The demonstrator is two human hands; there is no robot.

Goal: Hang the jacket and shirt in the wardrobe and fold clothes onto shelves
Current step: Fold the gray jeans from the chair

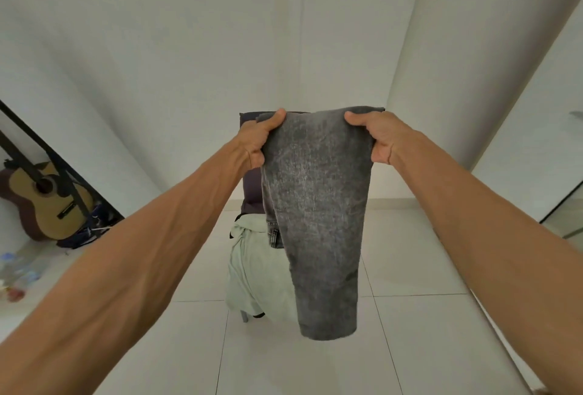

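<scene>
Your left hand [257, 139] has its thumb over the top edge and its fingers curled behind the cloth, and your right hand [373, 135] mirrors it, so both are clamped on the upper fold of the grey jeans [318, 214], one at each top corner. The two hands sit level and about equally far out from you, so neither arm is the nearer one. From your fingers the jeans hang straight down, long axis vertical, already doubled so the pair looks like a single tapering panel; a belt loop and waistband edge show on the left side partway down, and the lower end hangs free above the floor without touching anything. That is the relation your next fold likely turns on: the length runs down and away from your grip, so bringing the bottom up to the top, or laying it across a surface, would halve it. Just behind and below the jeans stands a chair [250, 180] with a dark back, and a pale green garment [252, 271] is draped over its seat and spills down the front. The floor [410, 268] is light tile, bare around the chair. Plain white walls close in behind, and a guitar [41, 202] leans at far left beside a dark frame. No wardrobe or shelf is clearly visible here.
</scene>
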